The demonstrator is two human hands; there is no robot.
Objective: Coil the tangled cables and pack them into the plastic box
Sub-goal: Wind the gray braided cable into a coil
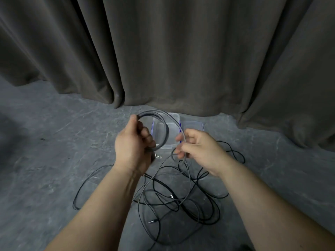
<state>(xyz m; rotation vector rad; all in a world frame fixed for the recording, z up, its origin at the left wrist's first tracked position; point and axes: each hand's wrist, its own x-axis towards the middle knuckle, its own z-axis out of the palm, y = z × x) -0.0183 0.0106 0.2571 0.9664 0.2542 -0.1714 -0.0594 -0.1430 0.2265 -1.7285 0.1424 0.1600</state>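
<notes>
My left hand grips a coil of grey cable, several loops arching up and to the right. My right hand pinches the same grey cable where it comes off the coil, and the free length drops from my fingers to the floor. Below my hands lies a tangle of thin black and grey cables with metal plug ends showing. The clear plastic box with blue clips stands open on the floor just behind the coil, partly hidden by it.
The box's clear lid lies beside the box on its right. A dark grey curtain hangs right behind them, down to the grey stone floor. One cable loop stretches out to the left of the tangle.
</notes>
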